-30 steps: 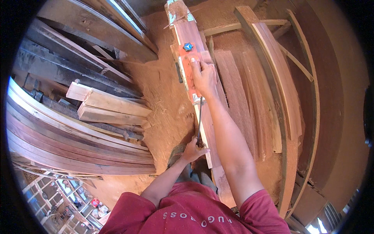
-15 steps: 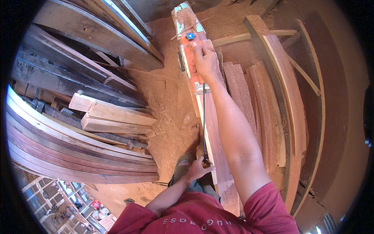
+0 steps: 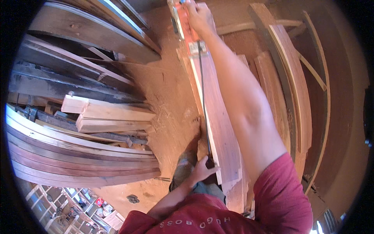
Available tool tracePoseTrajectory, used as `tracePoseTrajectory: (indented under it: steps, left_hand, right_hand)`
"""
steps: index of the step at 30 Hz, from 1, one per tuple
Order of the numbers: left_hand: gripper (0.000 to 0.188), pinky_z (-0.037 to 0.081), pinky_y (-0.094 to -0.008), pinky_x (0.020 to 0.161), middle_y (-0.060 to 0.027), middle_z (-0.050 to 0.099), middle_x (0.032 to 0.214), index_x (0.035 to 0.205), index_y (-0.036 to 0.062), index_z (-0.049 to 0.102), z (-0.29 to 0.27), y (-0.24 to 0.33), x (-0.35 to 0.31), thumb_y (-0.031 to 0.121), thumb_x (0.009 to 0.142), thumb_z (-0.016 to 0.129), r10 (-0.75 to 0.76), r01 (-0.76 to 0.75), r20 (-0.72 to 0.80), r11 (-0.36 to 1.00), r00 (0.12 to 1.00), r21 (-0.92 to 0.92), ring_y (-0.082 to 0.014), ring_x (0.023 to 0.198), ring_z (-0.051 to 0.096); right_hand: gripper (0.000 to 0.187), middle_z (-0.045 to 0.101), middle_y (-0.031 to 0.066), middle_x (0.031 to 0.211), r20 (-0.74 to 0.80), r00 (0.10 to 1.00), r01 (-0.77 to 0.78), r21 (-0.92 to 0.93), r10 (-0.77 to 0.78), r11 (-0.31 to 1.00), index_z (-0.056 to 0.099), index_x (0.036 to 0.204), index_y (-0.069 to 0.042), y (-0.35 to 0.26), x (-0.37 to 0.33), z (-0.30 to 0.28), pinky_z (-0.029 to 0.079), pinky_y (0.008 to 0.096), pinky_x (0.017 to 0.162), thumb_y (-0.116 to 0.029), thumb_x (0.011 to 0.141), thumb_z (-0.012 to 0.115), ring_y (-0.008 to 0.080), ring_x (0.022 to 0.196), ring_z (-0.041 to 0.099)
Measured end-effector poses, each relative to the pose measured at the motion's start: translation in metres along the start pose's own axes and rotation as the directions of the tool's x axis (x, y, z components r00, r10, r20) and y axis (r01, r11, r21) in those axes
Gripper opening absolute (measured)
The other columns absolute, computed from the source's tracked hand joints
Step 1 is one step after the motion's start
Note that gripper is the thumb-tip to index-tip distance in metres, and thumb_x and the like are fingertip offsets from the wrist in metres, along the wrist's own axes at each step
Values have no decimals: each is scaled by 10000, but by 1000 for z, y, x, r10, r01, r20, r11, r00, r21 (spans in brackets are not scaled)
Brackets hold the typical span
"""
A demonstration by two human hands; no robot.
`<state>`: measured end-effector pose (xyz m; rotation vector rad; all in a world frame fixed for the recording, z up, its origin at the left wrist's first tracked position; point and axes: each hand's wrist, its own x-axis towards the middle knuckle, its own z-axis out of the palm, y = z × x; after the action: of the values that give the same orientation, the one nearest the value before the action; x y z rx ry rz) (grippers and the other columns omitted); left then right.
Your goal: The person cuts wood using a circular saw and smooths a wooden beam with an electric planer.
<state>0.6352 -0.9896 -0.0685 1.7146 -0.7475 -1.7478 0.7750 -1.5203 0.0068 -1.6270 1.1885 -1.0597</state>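
Observation:
At the far end of a long reddish board [image 3: 221,124], my right hand [image 3: 200,19] is closed round the handle of an orange electric hand planer [image 3: 191,35]. The planer rests on the board's top, its front partly cut off by the picture's upper edge. A black power cord [image 3: 203,89] runs back from the planer along the board's left side. Close to my body, my left hand [image 3: 202,171] is closed on this cord, beside the board's near end. Part of its grip is hard to make out.
Stacked curved planks [image 3: 85,163] and shorter pale timbers [image 3: 117,113] lie to the left. More boards [image 3: 290,78] lean or lie on the right. Sawdust covers the floor [image 3: 167,105], where a bare foot [image 3: 196,120] shows beside the board.
My right hand has pushed the planer farther away along the board, and my right arm is stretched out more. The left hand stays near my body with the cord.

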Motion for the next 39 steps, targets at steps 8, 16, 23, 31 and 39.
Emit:
tracePoseTrajectory:
  steps: [8, 16, 23, 31, 39]
  left_hand:
    - [773, 414, -280, 697, -21, 546, 672, 924, 4, 715, -50, -27, -46, 565, 1050, 198, -82, 28, -248, 977, 965, -211, -139, 680, 502]
    - [762, 424, -285, 571, -30, 515, 584, 876, -17, 745, -61, -98, -130, 482, 1068, 202, -168, 167, -2, 977, 986, 135, -134, 549, 517]
    - [645, 481, -362, 660, -130, 654, 677, 871, -42, 731, -2, -91, -143, 374, 1073, 283, -87, 32, 137, 932, 987, 362, -238, 613, 582]
    - [727, 475, -365, 741, -102, 601, 615, 870, -52, 724, -31, -113, -143, 428, 1075, 219, -153, 111, 87, 922, 984, 371, -214, 655, 579]
    - [739, 461, -324, 661, -84, 600, 612, 866, -38, 745, -66, -105, -136, 478, 1065, 253, -166, 164, -14, 951, 986, 261, -177, 627, 573]
  right_hand:
    - [557, 662, 139, 677, 213, 945, -260, 38, 247, 965, 694, 1082, -20, -21, -186, -125, 510, 361, 653, -531, 945, 519, 259, 680, 671]
    - [515, 642, 104, 778, 327, 731, -636, 9, 599, 771, 606, 1248, 33, -73, -568, -313, 484, 317, 628, -395, 972, 525, 169, 729, 639]
    - [594, 592, 53, 681, 226, 753, -649, 105, 617, 753, 665, 1006, 32, -79, -735, -361, 459, 296, 558, -547, 943, 550, 135, 618, 588]
    - [497, 610, 58, 687, 233, 770, -629, 125, 594, 767, 661, 1001, 34, -77, -685, -340, 467, 280, 523, -455, 963, 578, 124, 585, 602]
    - [458, 615, 89, 668, 290, 755, -638, 121, 588, 760, 664, 960, 39, -72, -575, -297, 472, 308, 538, -410, 971, 574, 146, 578, 611]
